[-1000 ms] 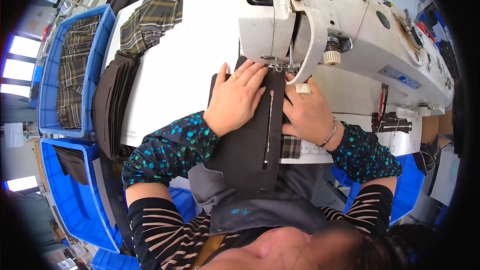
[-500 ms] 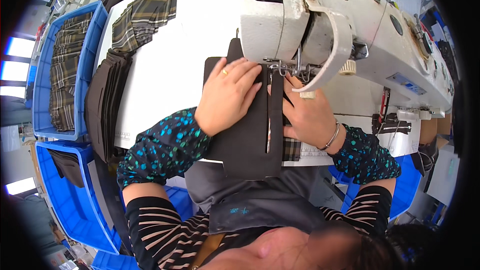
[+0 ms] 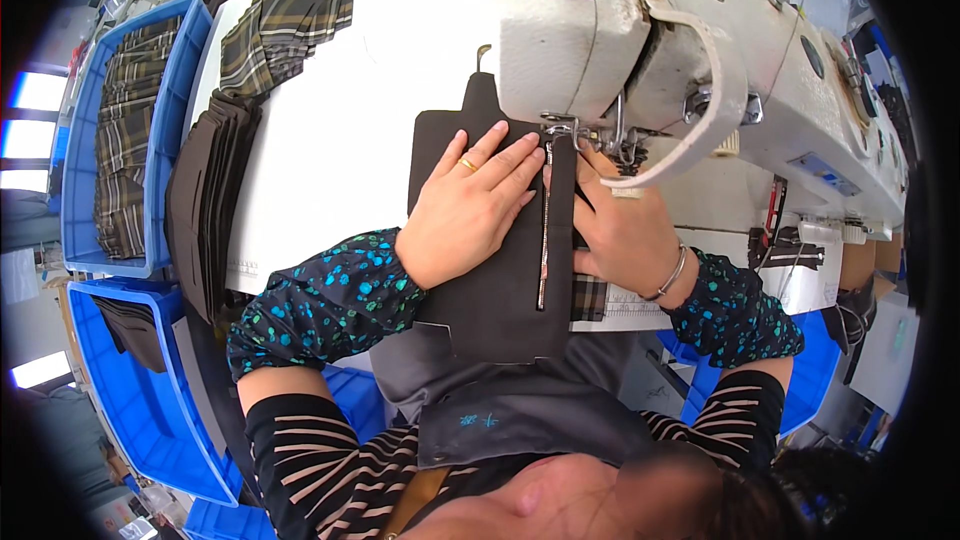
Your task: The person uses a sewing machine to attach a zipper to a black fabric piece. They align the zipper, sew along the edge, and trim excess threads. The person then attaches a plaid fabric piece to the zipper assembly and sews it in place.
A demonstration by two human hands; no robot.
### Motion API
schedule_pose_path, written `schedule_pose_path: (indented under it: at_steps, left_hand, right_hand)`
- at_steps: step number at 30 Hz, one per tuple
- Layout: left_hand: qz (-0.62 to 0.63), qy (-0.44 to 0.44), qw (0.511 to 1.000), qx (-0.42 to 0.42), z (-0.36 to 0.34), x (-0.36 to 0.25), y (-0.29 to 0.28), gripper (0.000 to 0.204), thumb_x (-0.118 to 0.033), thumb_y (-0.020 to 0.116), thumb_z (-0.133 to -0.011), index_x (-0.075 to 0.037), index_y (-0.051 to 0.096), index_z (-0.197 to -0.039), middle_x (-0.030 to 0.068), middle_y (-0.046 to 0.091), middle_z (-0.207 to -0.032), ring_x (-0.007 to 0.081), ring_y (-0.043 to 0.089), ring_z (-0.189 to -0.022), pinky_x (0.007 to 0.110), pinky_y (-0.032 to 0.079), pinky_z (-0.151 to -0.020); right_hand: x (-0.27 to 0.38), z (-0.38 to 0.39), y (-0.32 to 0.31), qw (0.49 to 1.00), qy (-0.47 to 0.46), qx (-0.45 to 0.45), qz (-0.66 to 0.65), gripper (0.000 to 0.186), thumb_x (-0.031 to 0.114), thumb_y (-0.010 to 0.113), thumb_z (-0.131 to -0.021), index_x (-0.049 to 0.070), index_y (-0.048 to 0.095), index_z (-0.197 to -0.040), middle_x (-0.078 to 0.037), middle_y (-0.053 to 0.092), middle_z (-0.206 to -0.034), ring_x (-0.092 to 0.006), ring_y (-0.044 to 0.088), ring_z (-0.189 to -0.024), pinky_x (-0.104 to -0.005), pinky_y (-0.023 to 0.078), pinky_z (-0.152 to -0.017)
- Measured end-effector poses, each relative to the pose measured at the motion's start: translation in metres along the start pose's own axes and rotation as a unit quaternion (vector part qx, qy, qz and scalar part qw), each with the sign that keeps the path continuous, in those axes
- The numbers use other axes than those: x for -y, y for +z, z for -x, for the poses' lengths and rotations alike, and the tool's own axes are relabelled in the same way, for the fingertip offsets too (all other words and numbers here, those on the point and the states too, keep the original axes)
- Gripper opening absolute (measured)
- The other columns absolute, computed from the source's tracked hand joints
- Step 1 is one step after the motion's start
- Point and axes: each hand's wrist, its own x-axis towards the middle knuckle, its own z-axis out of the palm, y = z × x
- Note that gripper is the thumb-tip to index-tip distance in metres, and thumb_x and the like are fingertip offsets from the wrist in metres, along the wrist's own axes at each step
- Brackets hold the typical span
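Note:
A dark brown fabric panel point(image 3: 480, 315) lies flat under the presser foot point(image 3: 562, 128) of a white sewing machine point(image 3: 545, 40). A zipper point(image 3: 545, 230) runs lengthwise in a slit near the panel's right side. My left hand point(image 3: 470, 200), with a ring on it, rests flat on the panel left of the zipper, fingers stretched toward the foot. Right of the zipper, my right hand point(image 3: 625, 225) lies with fingers extended beside the foot; its fingertips are partly hidden by the machine. A piece of plaid fabric point(image 3: 589, 298) shows below that hand.
At left, a blue bin point(image 3: 158, 190) holds plaid pieces point(image 3: 130, 140). Along the table's left edge lie stacked brown panels point(image 3: 208, 210) and more plaid fabric point(image 3: 290, 15). A lower blue bin point(image 3: 165, 430) contains dark fabric. Small scissors-like red tool point(image 3: 776, 202) lies at right.
My left hand has slid slightly down and right on the panel. The machine appears a little farther right in view. My right hand stays beside the presser foot.

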Motion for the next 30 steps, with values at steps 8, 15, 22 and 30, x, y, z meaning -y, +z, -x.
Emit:
schedule_pose_path:
  at_steps: [8, 15, 22, 30]
  left_hand:
    - [0.029, 0.006, 1.0, -0.008, 0.0, 0.001, 0.0, 0.044, -0.017, 0.062, -0.097, -0.006, 0.06, -0.14, 0.0068, 0.053, -0.151, 0.0315, 0.046, -0.143, 0.055, 0.036, -0.116]
    - [0.025, 0.005, 1.0, -0.005, -0.001, 0.001, 0.001, 0.046, -0.015, 0.062, -0.095, -0.006, 0.06, -0.14, 0.0065, 0.054, -0.15, 0.0308, 0.046, -0.143, 0.056, 0.036, -0.116]
    - [-0.007, 0.007, 1.0, 0.002, -0.004, -0.001, 0.0, 0.046, -0.014, 0.06, -0.093, -0.006, 0.06, -0.139, 0.0066, 0.055, -0.148, 0.0301, 0.048, -0.141, 0.056, 0.038, -0.114]
    - [-0.02, 0.012, 1.0, -0.003, -0.005, -0.001, -0.002, 0.043, -0.018, 0.061, -0.095, -0.007, 0.061, -0.136, 0.0064, 0.057, -0.145, 0.03, 0.051, -0.138, 0.056, 0.042, -0.111]
  right_hand:
    - [0.001, -0.001, -0.008, 0.999, 0.008, 0.035, -0.009, 0.077, 0.047, 0.085, -0.069, 0.004, 0.064, -0.129, -0.017, 0.056, -0.141, -0.0386, 0.055, -0.134, -0.0479, 0.053, -0.095]
    - [0.001, -0.002, -0.004, 1.0, 0.011, 0.018, -0.016, 0.076, 0.049, 0.086, -0.065, 0.003, 0.067, -0.122, -0.017, 0.061, -0.133, -0.0351, 0.058, -0.124, -0.0535, 0.043, -0.106]
    - [0.001, -0.002, -0.009, 0.999, 0.013, 0.047, -0.015, 0.076, 0.044, 0.084, -0.069, 0.003, 0.063, -0.129, -0.017, 0.056, -0.14, -0.0377, 0.054, -0.134, -0.0469, 0.052, -0.098]
    - [-0.009, 0.0, -0.011, 1.0, -0.009, 0.012, -0.021, 0.055, 0.035, 0.085, -0.071, 0.005, 0.07, -0.114, -0.015, 0.067, -0.121, -0.0314, 0.063, -0.108, -0.0514, 0.043, -0.107]
